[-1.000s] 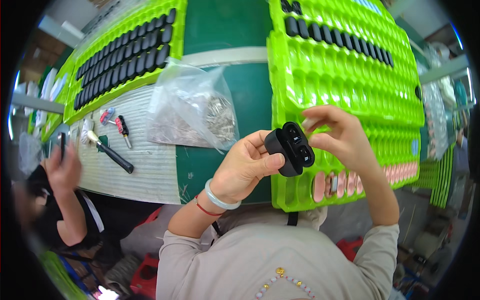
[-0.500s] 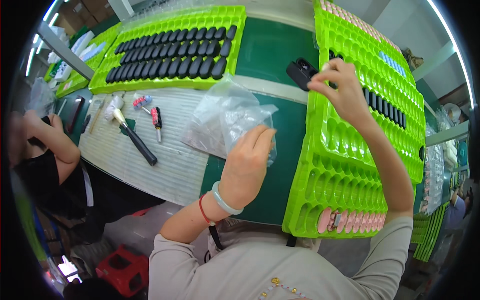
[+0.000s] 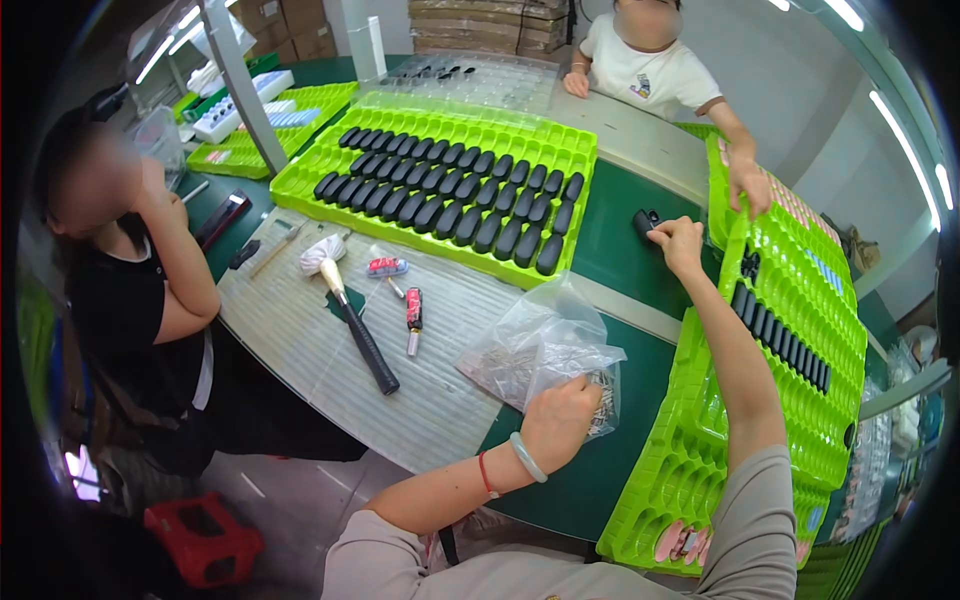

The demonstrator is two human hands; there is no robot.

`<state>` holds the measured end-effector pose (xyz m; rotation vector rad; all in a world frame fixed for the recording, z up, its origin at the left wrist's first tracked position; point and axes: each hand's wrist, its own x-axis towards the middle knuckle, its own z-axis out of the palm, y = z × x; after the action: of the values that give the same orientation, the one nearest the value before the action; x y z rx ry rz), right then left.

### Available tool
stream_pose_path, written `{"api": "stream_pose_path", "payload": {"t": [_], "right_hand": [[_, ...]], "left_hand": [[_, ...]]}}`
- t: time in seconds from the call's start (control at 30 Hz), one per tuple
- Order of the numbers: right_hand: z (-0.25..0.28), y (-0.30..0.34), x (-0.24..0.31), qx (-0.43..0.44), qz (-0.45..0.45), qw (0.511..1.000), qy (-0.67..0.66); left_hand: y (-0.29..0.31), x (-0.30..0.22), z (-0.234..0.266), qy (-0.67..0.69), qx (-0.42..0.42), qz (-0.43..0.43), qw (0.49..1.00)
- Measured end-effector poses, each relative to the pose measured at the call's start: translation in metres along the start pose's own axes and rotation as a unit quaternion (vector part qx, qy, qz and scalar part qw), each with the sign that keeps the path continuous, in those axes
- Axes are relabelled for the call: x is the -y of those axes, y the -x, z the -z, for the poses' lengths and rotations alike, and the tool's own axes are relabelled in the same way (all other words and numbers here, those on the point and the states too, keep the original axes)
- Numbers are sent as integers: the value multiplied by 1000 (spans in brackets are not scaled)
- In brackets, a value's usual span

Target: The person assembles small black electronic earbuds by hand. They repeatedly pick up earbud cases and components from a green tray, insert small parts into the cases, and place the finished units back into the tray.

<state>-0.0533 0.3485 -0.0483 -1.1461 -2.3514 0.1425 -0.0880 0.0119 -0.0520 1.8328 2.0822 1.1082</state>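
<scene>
The person's right hand (image 3: pixel 682 245) is gripping a small black earbud case (image 3: pixel 645 222) by its near right side, fingertips pinched together. The case is sitting over the green tabletop (image 3: pixel 625 190), between the far black-case tray (image 3: pixel 560 150) and the right-hand green trays (image 3: pixel 670 490); whether it is touching the table, I cannot tell. The left hand (image 3: pixel 560 425) is reaching to the mouth of a clear plastic bag (image 3: pixel 565 325), with fingers bent down among slim metal pins (image 3: pixel 604 402). Its fingertips are hidden, so I cannot tell whether they are grasping any pins.

The bag is lying partly on the ribbed mat (image 3: pixel 300 330), its loose film bunching around the left hand. If that film were catching on the fingers, a lift could drag the bag and spill pins across the table. Pins could also slip away, being thin and tangled.

The right hand is holding the case by only a few fingertips, so a knock could tip it out. A co-worker's hand (image 3: pixel 750 188) is hovering at or over the far edge of the right-hand trays, close enough that crossing arms could bump the case or disturb the black cases (image 3: pixel 780 335) there.
</scene>
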Motion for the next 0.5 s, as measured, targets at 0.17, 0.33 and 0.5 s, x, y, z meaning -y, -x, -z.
{"api": "stream_pose_path", "payload": {"t": [0.17, 0.33, 0.5], "right_hand": [[6, -4, -5, 34, -4, 999, -1], [9, -14, -13, 58, 17, 997, 40], [49, -14, 1, 13, 148, 989, 21]], "left_hand": [[-1, -10, 6, -19, -11, 13, 1000], [-5, -8, 1, 3, -20, -14, 1000], [-9, -13, 2, 20, -35, 12, 999]]}}
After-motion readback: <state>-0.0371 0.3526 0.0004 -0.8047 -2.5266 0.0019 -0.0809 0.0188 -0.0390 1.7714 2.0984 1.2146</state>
